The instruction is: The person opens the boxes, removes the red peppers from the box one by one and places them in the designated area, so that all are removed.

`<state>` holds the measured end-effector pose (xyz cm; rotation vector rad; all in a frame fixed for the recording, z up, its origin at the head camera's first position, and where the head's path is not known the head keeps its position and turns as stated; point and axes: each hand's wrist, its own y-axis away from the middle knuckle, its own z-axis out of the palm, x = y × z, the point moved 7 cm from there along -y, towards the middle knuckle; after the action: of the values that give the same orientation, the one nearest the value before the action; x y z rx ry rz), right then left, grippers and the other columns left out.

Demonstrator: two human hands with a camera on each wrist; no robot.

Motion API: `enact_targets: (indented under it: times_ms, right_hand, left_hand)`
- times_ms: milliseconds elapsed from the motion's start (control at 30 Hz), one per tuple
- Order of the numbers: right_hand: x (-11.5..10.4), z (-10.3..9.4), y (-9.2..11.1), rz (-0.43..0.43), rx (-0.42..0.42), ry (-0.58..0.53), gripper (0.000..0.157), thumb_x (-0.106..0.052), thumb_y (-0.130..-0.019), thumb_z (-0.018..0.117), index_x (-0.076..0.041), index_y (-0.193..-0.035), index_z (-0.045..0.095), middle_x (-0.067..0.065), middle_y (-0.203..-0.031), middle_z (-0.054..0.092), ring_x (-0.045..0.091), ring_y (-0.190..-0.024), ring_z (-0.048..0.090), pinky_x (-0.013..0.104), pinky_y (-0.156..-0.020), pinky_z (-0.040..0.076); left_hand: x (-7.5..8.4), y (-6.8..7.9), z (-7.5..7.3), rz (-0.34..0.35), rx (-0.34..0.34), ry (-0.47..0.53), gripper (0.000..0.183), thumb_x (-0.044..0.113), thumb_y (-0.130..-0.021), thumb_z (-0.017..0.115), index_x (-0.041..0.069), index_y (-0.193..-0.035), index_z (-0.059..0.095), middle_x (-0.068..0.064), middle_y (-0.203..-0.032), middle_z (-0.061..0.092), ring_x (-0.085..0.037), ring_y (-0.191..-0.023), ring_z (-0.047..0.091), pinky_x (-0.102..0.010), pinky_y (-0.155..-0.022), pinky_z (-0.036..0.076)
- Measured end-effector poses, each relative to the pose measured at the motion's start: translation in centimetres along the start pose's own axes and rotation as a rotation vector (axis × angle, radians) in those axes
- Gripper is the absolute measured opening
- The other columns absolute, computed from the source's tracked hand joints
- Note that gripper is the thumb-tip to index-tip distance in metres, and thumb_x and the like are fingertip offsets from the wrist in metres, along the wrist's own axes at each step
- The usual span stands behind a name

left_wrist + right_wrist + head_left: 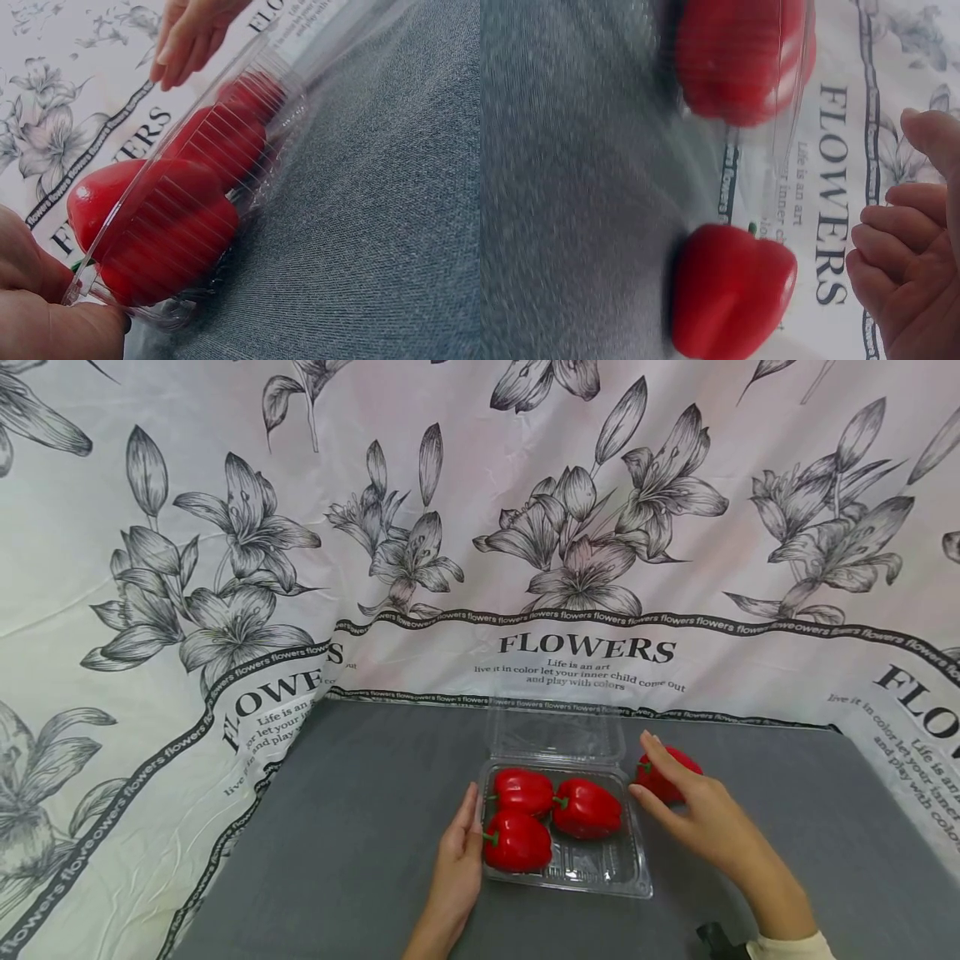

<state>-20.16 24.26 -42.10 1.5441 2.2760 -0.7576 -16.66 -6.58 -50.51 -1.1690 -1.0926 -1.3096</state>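
A clear plastic clamshell box [600, 887] lies on the grey cloth with its lid raised behind it. Inside are three red bell peppers, two at the left [523, 790] [517, 842] and one at the right [588, 808]. My left hand [456, 852] pinches the box's left rim between thumb and finger, as the left wrist view shows. To the right of the box, a fourth red bell pepper [731, 292] lies on the cloth. My right hand [701, 814] hovers by that pepper with fingers extended, apart from it in the right wrist view and partly covering it in the head view.
Grey cloth [360, 827] covers the table. White fabric printed with flowers and lettering [585, 647] hangs behind and at both sides. The clear lid [555, 733] stands up at the box's back edge. A dark object [716, 937] sits at my right wrist.
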Motion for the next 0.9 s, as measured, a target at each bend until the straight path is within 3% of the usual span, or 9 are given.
enact_targets:
  times_ms: [267, 500, 900]
  right_hand:
    - [-1.3, 1.5, -0.2, -0.045, -0.051, -0.025, 0.091, -0.038, -0.097, 0.078, -0.026, -0.17, 0.025, 0.013, -0.169, 0.036, 0.044, -0.147, 0.046, 0.068, -0.108, 0.047]
    - [-2.4, 2.6, -0.5, -0.089, -0.079, -0.033, 0.094, -0.042, -0.096, 0.078, -0.025, -0.17, 0.023, 0.013, -0.171, 0.032, 0.04, -0.147, 0.048, 0.063, -0.109, 0.048]
    - [-2.8, 3.6, -0.7, -0.084, -0.119, -0.053, 0.099, -0.05, -0.094, 0.078, -0.025, -0.171, 0.021, 0.012, -0.172, 0.029, 0.041, -0.15, 0.043, 0.063, -0.108, 0.049]
  left_hand:
    - [0.0, 0.0, 0.2, 0.001, 0.0, 0.016, 0.058, -0.001, -0.113, 0.035, 0.002, -0.168, 0.019, -0.012, -0.176, 0.017, -0.025, -0.162, 0.014, -0.037, -0.126, 0.016]
    - [-0.1, -0.1, 0.2, -0.021, 0.0, 0.015, 0.058, 0.001, -0.113, 0.036, 0.003, -0.168, 0.019, -0.009, -0.176, 0.018, -0.023, -0.162, 0.015, -0.036, -0.126, 0.017]
    - [-0.3, 0.0, 0.1, -0.025, -0.006, 0.007, 0.058, 0.001, -0.113, 0.036, 0.004, -0.169, 0.019, -0.009, -0.176, 0.018, -0.024, -0.162, 0.015, -0.036, -0.125, 0.019]
